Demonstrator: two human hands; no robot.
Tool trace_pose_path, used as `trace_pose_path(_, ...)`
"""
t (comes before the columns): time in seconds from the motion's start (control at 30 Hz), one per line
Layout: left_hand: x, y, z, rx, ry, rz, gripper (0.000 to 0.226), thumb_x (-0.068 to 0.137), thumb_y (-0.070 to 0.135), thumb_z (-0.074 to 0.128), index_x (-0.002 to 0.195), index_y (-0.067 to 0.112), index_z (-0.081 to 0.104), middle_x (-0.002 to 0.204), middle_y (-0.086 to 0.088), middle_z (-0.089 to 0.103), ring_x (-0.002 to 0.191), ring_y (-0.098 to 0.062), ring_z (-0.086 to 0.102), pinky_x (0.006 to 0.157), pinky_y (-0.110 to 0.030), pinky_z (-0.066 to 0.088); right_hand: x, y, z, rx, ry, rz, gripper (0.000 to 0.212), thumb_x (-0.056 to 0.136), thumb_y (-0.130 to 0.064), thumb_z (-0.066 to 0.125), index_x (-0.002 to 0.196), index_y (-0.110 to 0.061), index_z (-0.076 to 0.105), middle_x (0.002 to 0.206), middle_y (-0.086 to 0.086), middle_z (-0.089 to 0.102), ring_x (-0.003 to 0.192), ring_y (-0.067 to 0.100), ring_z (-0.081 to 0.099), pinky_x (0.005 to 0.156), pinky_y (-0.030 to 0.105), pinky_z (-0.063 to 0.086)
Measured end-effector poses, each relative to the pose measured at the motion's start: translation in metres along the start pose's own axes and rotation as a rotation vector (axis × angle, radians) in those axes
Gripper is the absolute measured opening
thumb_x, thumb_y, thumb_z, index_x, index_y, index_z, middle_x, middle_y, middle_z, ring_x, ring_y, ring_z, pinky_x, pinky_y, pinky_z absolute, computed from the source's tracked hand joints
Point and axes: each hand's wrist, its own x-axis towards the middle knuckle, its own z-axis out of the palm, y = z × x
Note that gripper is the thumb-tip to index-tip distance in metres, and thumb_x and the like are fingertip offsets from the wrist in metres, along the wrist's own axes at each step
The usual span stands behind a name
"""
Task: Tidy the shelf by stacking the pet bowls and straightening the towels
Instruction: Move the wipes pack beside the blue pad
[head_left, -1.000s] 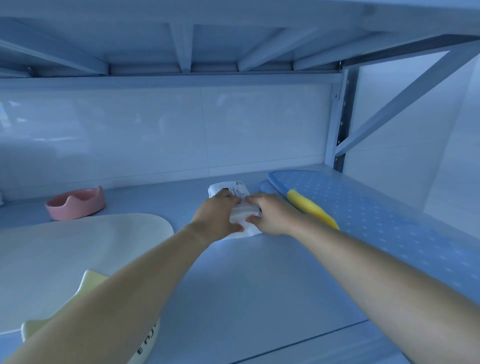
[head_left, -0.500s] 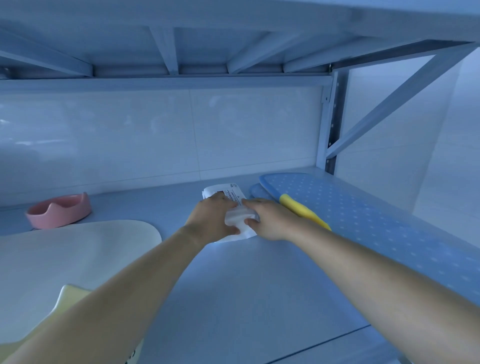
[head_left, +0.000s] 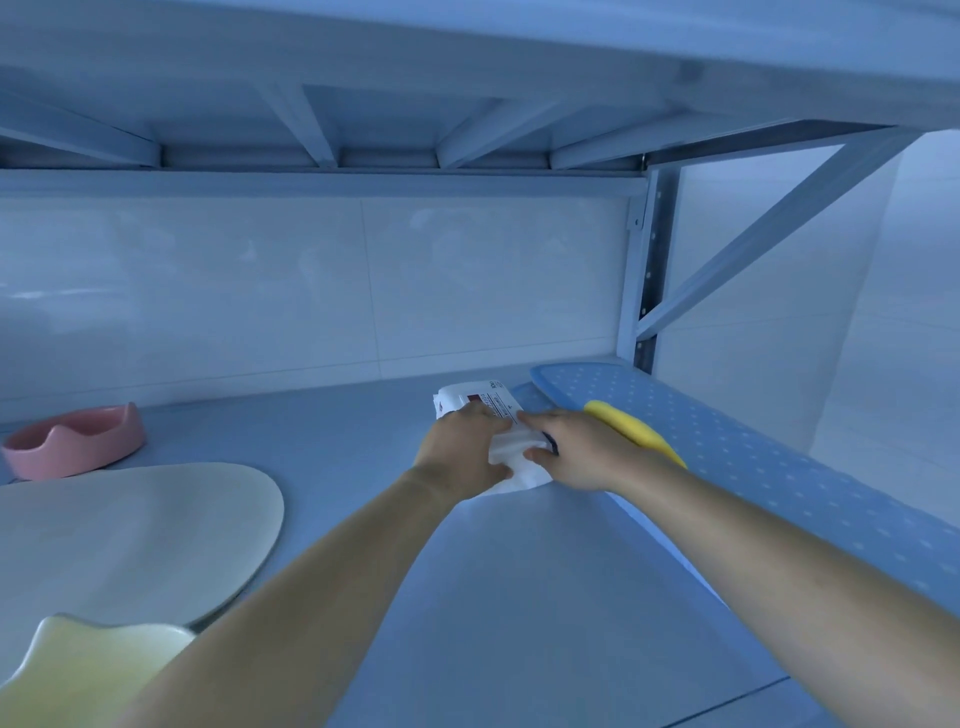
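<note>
- Two hands work one thing: the left hand (head_left: 462, 449) and the right hand (head_left: 576, 454) are close together, each gripping the white plastic-wrapped towel pack with a printed label (head_left: 475, 401) from its own side.
- To do this well, I judge, keep both grips even, turn the pack square to the back edge of the grey-blue metal shelf (head_left: 519, 597), then press it flat.
- The pink cat-eared ceramic pet bowl (head_left: 72, 441) sits well apart at the shelf's left back. The pack lies between the hands, toward the back edge, just left of the blue dotted ironing board (head_left: 737, 452).

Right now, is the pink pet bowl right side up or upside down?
Right side up: the pink pet bowl sits flat on the shelf, its hollow facing up.
</note>
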Motion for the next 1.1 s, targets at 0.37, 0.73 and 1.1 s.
trace_pose_path(0.37,0.013,-0.011,0.001,0.086,-0.006,-0.067,0.052,0.084,0.024,0.059,0.134,0.024,0.044,0.133,-0.001,0.044,0.114,-0.026,0.050,0.089,-0.037,0.048,0.039,0.003,0.024,0.086,0.098,0.026,0.046,0.093,-0.028,0.051,0.138,-0.022,0.043,0.129,0.010,0.053,0.120,0.027,0.048,0.095,0.034,0.042)
trace_pose_path(0.73,0.006,-0.030,0.012,0.038,0.029,-0.117,0.059,0.085,0.014,0.056,0.140,0.022,0.036,0.146,0.000,0.029,0.108,-0.032,0.055,0.087,-0.034,0.047,0.051,-0.011,0.046,0.132,0.241,0.080,0.043,0.093,-0.010,0.044,0.135,-0.016,0.045,0.121,0.015,0.050,0.108,0.032,0.054,0.084,0.033,0.043)
trace_pose_path(1.1,-0.005,-0.037,0.028,0.236,0.149,-0.039,0.055,0.087,0.004,0.050,0.136,0.026,0.040,0.132,0.004,0.042,0.107,-0.025,0.054,0.073,-0.036,0.050,0.035,-0.018,0.049,-0.046,0.313,-0.033,0.037,0.090,-0.007,0.046,0.120,-0.024,0.059,0.123,0.002,0.045,0.111,0.024,0.043,0.066,0.031,0.040)
